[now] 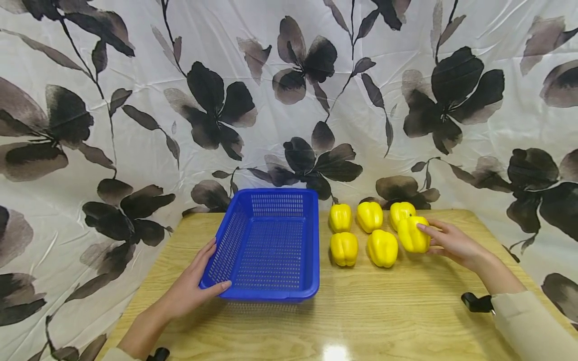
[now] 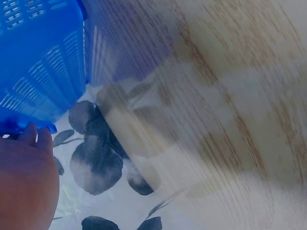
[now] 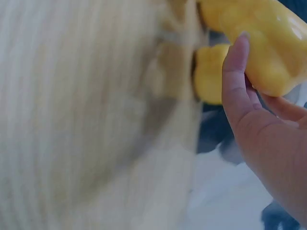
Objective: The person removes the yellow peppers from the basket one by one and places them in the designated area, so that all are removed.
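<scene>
My left hand (image 1: pixel 188 285) grips a blue plastic basket (image 1: pixel 311 250) at its near left corner, thumb over the rim and fingers along the outer side. In the left wrist view, fingertips of the left hand (image 2: pixel 29 167) meet the rim of the slotted basket (image 2: pixel 45 76). Between thumb and fingers, my right hand (image 1: pixel 456 245) holds a yellow bell pepper (image 1: pixel 414 235) above the table. From the right wrist, the held pepper (image 3: pixel 273 48) fills the upper corner, partly in front of another pepper (image 3: pixel 211 76). Nothing lies inside the basket.
Several more yellow bell peppers (image 1: pixel 382 248) stand in two rows right of the basket. The light wooden table (image 1: pixel 384 311) reflects a lamp near its front edge. Behind it hangs a white cloth (image 1: pixel 253 30) with dark flowers.
</scene>
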{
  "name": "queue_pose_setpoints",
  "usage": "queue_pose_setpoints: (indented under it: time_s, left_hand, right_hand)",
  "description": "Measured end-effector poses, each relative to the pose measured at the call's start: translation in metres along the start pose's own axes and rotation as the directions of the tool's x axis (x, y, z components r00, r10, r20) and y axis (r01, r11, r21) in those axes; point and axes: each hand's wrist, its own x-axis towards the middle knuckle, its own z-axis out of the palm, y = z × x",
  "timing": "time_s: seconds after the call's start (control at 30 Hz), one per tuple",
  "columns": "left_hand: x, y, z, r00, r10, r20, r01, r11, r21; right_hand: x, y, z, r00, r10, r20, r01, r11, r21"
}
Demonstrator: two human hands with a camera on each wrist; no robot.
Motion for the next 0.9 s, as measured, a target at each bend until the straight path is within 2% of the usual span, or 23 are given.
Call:
queue_pose_setpoints:
  time_s: [0.3,0.53,0.77,0.9]
  left_hand:
    - [0.0,0.0,0.0,1.0,0.007,-0.005,-0.007,1.0,0.004]
    - [-0.001,0.002,-0.001,1.0,0.023,-0.014,-0.023,1.0,0.013]
    - [0.0,0.004,-0.005,1.0,0.011,0.012,-0.011,0.999,0.036]
    - [-0.001,0.005,-0.008,1.0,0.02,0.02,-0.02,1.0,-0.004]
  right_hand:
    - [0.003,0.033,-0.002,0.996,0.057,0.072,-0.065,0.992,0.108]
    - [0.007,0.045,-0.006,0.99,0.035,0.135,-0.063,0.976,0.209]
    - [0.003,0.05,-0.018,0.987,0.012,0.16,-0.038,0.987,0.159]
    - [0.0,0.048,-0.02,0.99,0.019,0.137,-0.038,0.99,0.138]
